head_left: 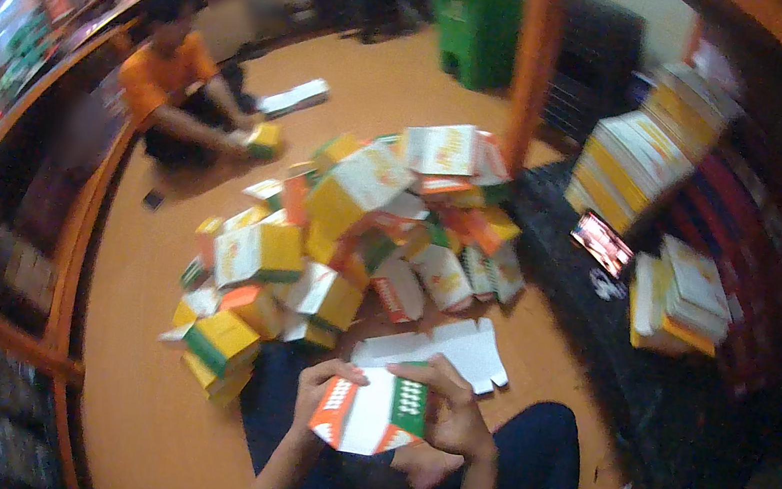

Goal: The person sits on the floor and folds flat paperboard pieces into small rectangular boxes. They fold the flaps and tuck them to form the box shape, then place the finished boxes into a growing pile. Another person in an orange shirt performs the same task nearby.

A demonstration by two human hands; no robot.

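Observation:
In front of my lap I hold a small cardboard box [370, 413] with orange, white and green panels. My left hand [319, 388] is closed on its orange side, thumb near the top edge. Closed on the green side is my right hand [455, 414], with its fingers along the upper corner. Just beyond the box, a flat white carton blank [466, 350] lies on the floor. Farther off rises a heap of folded boxes [359, 189] in yellow, white, orange and green.
A person in an orange shirt [169, 75] sits at the far left, handling a yellow box [266, 137]. Stacks of flat cartons [626, 163], a lit phone [602, 244] and another carton pile [681, 298] stand on a dark ledge at right. A green bin [474, 29] stands behind.

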